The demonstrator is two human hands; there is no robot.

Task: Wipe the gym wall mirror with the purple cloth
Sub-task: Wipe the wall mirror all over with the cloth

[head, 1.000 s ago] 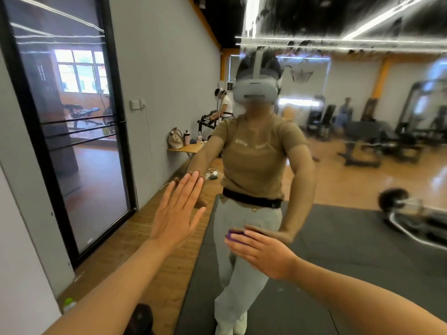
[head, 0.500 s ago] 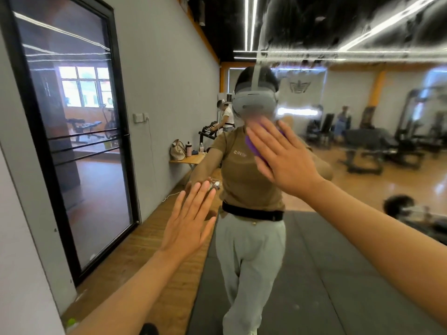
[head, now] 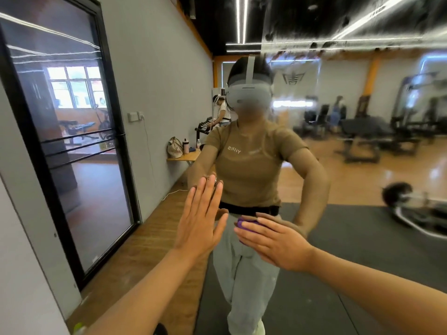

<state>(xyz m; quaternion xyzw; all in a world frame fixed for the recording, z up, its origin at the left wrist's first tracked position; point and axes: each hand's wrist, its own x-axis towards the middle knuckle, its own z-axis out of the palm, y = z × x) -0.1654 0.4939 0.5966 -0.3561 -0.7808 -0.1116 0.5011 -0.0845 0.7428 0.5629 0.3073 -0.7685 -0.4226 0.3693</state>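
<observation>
Right hand (head: 273,243) is flat on the mirror (head: 362,165), fingers straight and pointing left, palm pressing the cloth (head: 245,224) against the glass low down, about waist height on the reflection. Only a purple edge of the cloth shows, peeking out past the fingertips at the upper left of the hand; everything else is buried under the palm, so I cannot tell how it is folded. Left hand (head: 200,221) is just to the left of it, fingers straight, close together and pointing up, planted on the glass as a brace, fingertip to fingertip with its own reflection.

For a good wipe here, my read is this: keep the whole palm loaded so the cloth stays flat and does not bunch or slip out the front, and run long overlapping strokes instead of short dabs. Upper right of the mirror looks hazy and streaked, so that stretch likely needs the most passes. Cleaner glass shows on the left, nearer the black-framed door (head: 72,141). Bracing hand will leave prints, I reckon, so that patch wants a wipe too once it lifts off
</observation>
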